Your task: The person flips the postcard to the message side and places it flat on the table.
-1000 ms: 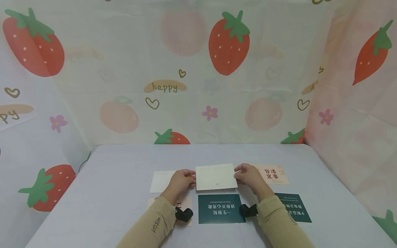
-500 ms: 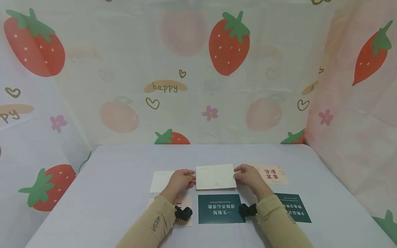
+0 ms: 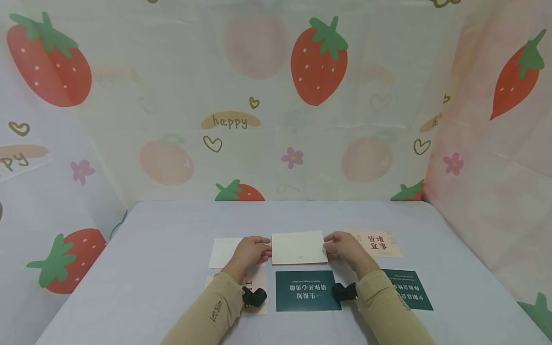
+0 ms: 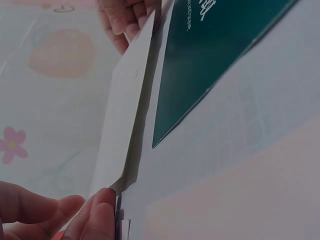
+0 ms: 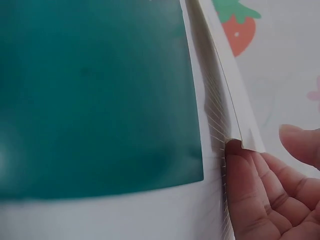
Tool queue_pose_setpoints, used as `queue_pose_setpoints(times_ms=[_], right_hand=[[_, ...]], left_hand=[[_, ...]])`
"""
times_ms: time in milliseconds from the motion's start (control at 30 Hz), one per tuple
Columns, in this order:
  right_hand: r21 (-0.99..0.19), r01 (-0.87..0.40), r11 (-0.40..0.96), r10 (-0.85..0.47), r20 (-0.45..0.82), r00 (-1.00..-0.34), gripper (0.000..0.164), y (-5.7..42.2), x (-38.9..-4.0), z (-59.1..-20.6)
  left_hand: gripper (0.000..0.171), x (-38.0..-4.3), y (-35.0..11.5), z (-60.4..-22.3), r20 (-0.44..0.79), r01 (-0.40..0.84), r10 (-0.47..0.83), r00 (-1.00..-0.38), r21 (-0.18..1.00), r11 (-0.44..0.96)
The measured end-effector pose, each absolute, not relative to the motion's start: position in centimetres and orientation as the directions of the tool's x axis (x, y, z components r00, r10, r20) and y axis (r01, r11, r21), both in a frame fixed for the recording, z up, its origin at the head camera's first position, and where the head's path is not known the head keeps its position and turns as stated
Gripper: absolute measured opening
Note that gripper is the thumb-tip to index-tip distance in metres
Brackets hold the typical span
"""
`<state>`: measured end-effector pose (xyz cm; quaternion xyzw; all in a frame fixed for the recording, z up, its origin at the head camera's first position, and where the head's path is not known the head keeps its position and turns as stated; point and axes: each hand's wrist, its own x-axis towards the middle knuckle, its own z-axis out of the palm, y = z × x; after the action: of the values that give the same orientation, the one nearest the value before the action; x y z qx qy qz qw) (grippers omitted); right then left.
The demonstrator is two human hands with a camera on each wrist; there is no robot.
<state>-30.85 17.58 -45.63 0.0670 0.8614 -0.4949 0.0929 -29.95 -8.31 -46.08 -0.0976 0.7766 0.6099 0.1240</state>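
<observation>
A blank-looking white card (image 3: 299,247) with a tiny mark near its front edge lies between both hands, tilted slightly off the table with a shadow beneath. At its left edge, my left hand (image 3: 251,251) touches it with the fingertips (image 4: 104,212). On the opposite edge, the fingers (image 5: 245,175) of my right hand (image 3: 345,248) are under a corner, while the thumb (image 5: 300,142) stands apart from the card. Just in front lies a dark green card (image 3: 308,291) with upside-down white writing.
Partly behind my left hand is another white card (image 3: 221,253); a cream card (image 3: 258,282) with red letters lies under that wrist. To the right are a cream card (image 3: 379,243) with red characters and a second green card (image 3: 413,289). Strawberry-print cloth (image 3: 276,167) surrounds the white table.
The white card's far edge has come down a little, and the card sits slightly further left. My right hand has dropped slightly with it; my left hand has hardly moved.
</observation>
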Motion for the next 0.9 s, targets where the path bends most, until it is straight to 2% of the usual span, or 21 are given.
queue_pose_setpoints(times_ms=[900], right_hand=[[-0.849, 0.226, 0.477, 0.0, -0.258, -0.966, 0.027, 17.46, -31.0, -45.72]], left_hand=[[0.025, -30.14, -8.27, -45.75, -0.355, -0.349, -0.022, -0.935, 0.905, 0.244]])
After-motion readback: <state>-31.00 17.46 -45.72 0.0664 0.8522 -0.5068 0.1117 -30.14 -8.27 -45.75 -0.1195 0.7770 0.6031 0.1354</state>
